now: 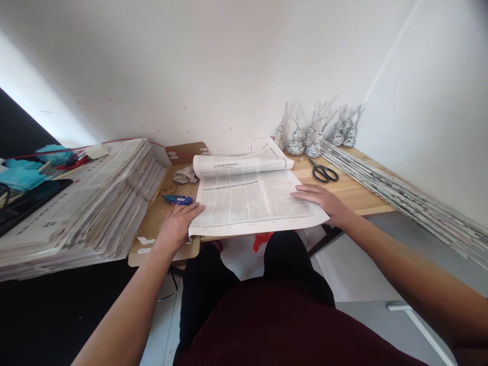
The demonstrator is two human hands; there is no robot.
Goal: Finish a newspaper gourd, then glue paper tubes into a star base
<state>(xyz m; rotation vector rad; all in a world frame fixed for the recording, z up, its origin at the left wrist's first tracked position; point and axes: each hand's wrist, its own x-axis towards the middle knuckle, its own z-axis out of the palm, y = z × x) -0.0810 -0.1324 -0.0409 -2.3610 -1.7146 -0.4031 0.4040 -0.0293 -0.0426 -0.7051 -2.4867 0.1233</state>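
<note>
At the far left, crumpled blue plastic [23, 175] and a black tray-like object [38, 203] lie on top of a tall stack of newspapers [110, 203], its folded edges uneven and facing right. A thin red cord [160, 144] runs behind the stack toward the middle. Just right of the stack, a brown board [150, 221] lies on the wooden table [368, 195], with torn white scraps near its front edge. On the board are a crumpled greyish rag [185, 175] and, nearer the person, a blue glue gun [178, 200]. The left hand [177, 226] comes in beside the glue gun, its extended fingers close together and laid over the left edge of a printed newspaper sheet [238, 203]; its thumb is hidden, so I cannot tell whether it pinches the paper. The sheet lies in the middle of the table, its far end curled over into a loose roll and its near edge at the table's front. The right hand [320, 199] rests on the sheet's right side, fingers stretched out and slightly apart; whether its thumb grips from below cannot be told. Behind it stand several gourd-shaped woven paper figures [296, 142] against the wall, with black-handled scissors [325, 174] in front. Farthest right, a bundle of long rolled paper sticks [400, 201] extends past the table's edge.
</note>
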